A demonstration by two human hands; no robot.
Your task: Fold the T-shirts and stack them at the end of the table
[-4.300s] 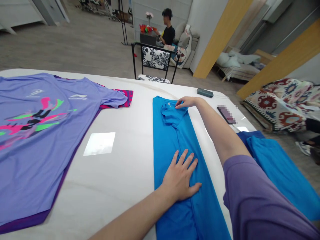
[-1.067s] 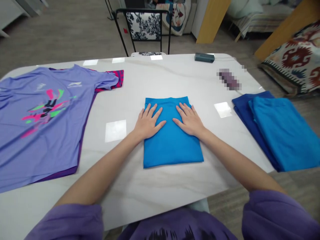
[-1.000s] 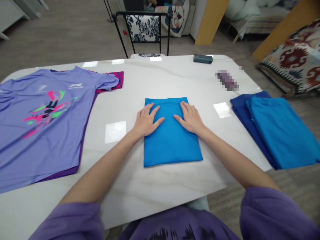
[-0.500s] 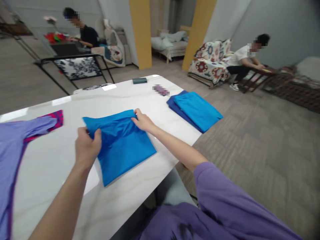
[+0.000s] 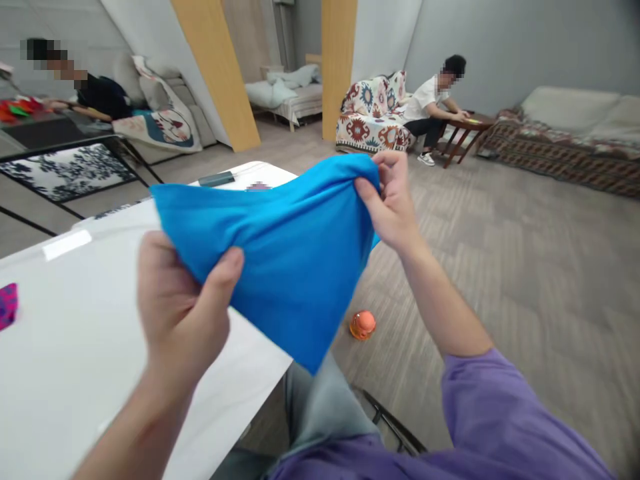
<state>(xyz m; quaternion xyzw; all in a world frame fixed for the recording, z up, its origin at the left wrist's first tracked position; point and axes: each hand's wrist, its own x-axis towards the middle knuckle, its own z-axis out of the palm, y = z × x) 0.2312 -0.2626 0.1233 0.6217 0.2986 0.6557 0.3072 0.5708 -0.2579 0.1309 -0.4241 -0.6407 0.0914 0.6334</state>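
Note:
A bright blue cloth [image 5: 280,247] hangs in the air above the right edge of the white table [image 5: 75,347], its lower corner pointing down. My left hand [image 5: 187,293] grips its left side, thumb on top of the fabric. The cloth's upper right corner is pinched between the thumb and fingers of my right hand [image 5: 390,200]. Behind the cloth, only a sliver of another blue piece shows near my right wrist. At the table's left, part of a pink and purple patterned fabric [image 5: 8,306] is visible.
A dark flat case [image 5: 217,179] and a blurred purplish item [image 5: 259,187] lie at the table's far end. An orange object [image 5: 363,325] is on the floor. One person [image 5: 103,97] sits at the far left, another [image 5: 425,100] by a small wooden table [image 5: 467,124].
Both hands have lifted the blue cloth off the table and carried it right, closer to the camera. The view has turned to the right, and the orange object now shows fully.

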